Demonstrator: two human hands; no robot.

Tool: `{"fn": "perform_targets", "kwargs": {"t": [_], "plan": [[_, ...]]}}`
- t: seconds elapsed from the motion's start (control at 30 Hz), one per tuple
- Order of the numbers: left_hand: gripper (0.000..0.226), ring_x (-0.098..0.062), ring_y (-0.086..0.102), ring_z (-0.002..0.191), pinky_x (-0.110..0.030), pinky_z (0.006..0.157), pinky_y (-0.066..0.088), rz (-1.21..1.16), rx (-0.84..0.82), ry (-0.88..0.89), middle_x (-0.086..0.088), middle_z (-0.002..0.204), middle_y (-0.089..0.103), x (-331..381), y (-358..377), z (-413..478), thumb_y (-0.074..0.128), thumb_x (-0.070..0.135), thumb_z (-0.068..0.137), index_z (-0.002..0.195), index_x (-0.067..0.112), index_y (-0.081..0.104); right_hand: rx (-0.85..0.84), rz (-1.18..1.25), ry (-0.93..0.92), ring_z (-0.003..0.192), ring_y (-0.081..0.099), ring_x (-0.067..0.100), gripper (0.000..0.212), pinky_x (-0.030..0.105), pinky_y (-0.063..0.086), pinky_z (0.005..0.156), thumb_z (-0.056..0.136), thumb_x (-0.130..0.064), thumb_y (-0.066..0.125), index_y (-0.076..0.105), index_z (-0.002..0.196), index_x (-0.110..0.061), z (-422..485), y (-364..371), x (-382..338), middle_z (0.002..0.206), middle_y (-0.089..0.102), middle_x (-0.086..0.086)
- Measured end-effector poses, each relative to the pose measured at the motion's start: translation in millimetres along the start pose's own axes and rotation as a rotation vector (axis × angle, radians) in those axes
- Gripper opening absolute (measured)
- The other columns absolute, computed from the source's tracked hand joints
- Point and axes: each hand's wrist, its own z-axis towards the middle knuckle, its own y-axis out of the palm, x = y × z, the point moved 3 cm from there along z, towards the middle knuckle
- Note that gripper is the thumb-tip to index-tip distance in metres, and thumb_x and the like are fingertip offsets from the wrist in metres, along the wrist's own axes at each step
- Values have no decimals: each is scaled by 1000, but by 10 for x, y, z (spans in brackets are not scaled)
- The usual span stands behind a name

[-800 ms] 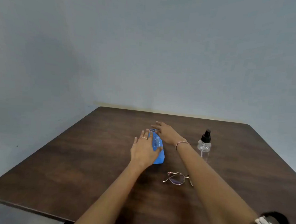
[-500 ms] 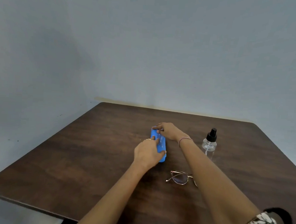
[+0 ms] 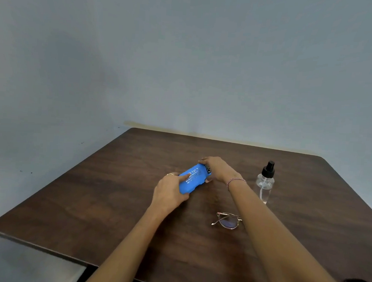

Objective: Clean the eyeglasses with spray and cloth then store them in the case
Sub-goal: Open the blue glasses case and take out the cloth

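A blue eyeglass case (image 3: 194, 179) with white lettering lies slantwise in the middle of the dark wooden table (image 3: 104, 192), closed. My left hand (image 3: 169, 192) grips its near end, thumb and fingers curled round it. My right hand (image 3: 217, 169) grips the far end from above. The eyeglasses (image 3: 228, 221), thin metal frame, lie folded on the table near my right forearm, which hides part of them. A clear spray bottle (image 3: 265, 183) with a black nozzle stands upright to the right. No cloth is in view.
The table's far edge runs along a grey wall (image 3: 184, 65). Its left and near edges drop off to the floor. Bare wood lies left of the case and right of the bottle.
Both hands went from lying flat on the case to gripping its ends. The case has turned from lengthwise to slanted, its lettered face now showing.
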Motion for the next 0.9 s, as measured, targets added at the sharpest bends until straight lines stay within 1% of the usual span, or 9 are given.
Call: {"fn": "perform_targets", "kwargs": {"t": [0.1,0.23,0.33,0.47,0.57,0.63,0.7,0.83,0.9], "plan": [[62,-16,43,129,-27,106,35,-82,-33,36,1,142,45,-236,-115,10,72,28,77,134,34,49,58,40,25,123,46,25,69,34,38,101,75,-15,76,45,137,-10,-61,-10,-120,135,49,9],[58,-13,46,125,-16,103,29,-167,-57,85,1,137,52,-600,-304,-28,77,21,73,126,33,58,82,-7,81,112,51,25,62,35,46,88,71,-29,80,54,124,-10,-93,16,-394,122,53,8],[54,-10,48,122,-10,97,27,-195,-50,109,4,133,53,-804,-406,-71,76,16,74,124,30,60,85,-26,149,115,48,29,58,37,47,86,71,-28,80,55,118,-6,-129,33,-652,121,52,10],[50,-5,47,113,-17,96,35,-263,0,101,7,126,54,-963,-448,-131,78,20,74,119,33,63,158,4,242,119,41,28,50,34,46,87,81,-18,72,51,124,-6,-173,175,-932,126,47,12],[49,-4,47,110,-18,93,39,-337,79,86,6,124,53,-1042,-417,-196,81,24,71,115,37,65,219,15,239,120,39,28,51,36,39,98,85,-25,67,48,128,-4,-214,310,-1082,129,44,13],[50,-4,46,110,-11,87,36,-370,118,72,4,124,50,-1067,-384,-218,82,23,69,115,36,65,258,43,165,125,37,29,62,38,30,108,86,-31,64,40,134,-1,-216,389,-1175,133,43,14],[54,-7,46,112,-7,85,37,-406,144,50,0,125,48,-1085,-365,-212,84,20,67,115,33,64,307,61,60,132,32,28,69,38,21,113,88,-28,61,27,142,-1,-212,457,-1257,139,40,14],[73,-14,51,114,-30,97,46,-440,182,-18,-3,123,51,-1133,-344,-199,88,22,59,124,21,55,395,16,-76,141,20,29,62,35,11,117,95,-15,49,16,147,-4,-274,553,-1323,150,26,16],[82,-12,51,113,-26,95,44,-465,178,-54,-2,124,53,-1150,-335,-194,89,22,58,129,17,48,421,-13,-108,143,16,30,59,34,9,117,97,-13,44,14,147,-2,-311,584,-1331,153,21,19]]}}
